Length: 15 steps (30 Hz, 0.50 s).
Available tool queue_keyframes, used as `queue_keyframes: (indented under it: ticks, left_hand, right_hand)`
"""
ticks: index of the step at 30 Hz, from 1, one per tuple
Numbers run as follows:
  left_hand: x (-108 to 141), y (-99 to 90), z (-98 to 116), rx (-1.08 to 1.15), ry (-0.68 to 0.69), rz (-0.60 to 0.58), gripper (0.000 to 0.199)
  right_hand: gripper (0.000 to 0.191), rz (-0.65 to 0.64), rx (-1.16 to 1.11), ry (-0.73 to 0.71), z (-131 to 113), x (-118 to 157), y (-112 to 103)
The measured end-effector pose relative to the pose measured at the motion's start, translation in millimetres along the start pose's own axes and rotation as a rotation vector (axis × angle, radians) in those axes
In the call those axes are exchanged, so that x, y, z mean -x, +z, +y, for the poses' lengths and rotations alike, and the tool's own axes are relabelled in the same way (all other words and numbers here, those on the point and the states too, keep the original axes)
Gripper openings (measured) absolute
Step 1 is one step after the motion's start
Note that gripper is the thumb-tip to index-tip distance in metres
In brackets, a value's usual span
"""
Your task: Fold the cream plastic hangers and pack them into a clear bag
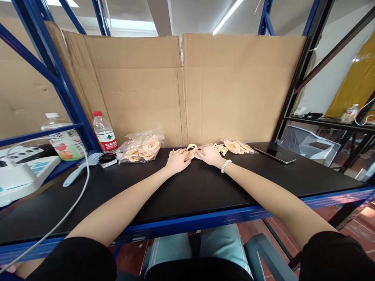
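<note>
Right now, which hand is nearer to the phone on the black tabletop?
Right. The right hand is left of the phone, with beige pieces between them; the left hand is farther left.

The table [193,191] has a smooth, matt black top and a glossy blue painted-metal edge. The panels [140,93] behind are matt brown cardboard, lightly creased. The pale ring [192,153] looks matt; the bag [142,146] is crinkled, shiny clear plastic. The bottle [102,125] is clear plastic, the bracelet [225,166] pearly.
</note>
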<state>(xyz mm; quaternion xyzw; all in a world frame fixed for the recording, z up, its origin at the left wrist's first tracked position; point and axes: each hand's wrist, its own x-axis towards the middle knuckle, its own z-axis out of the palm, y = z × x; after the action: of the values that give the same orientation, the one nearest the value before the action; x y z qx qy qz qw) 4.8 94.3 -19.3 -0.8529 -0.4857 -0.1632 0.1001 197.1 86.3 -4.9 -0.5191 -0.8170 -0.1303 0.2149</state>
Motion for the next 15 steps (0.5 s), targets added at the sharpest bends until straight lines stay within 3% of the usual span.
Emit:
queue_keyframes:
  ticks: [9,15]
  left_hand:
    - [0.9,-2.8,2.5,-0.008,0.029,0.072,0.032]
    - [4.1,-6.3,5.1,-0.014,0.087,0.107,0.028]
  right_hand:
    - [0.041,0.108,0.023,0.107,10.5,0.6,-15.2]
    - [0.042,0.232,-0.017,0.275,42.2,1.6,-40.2]
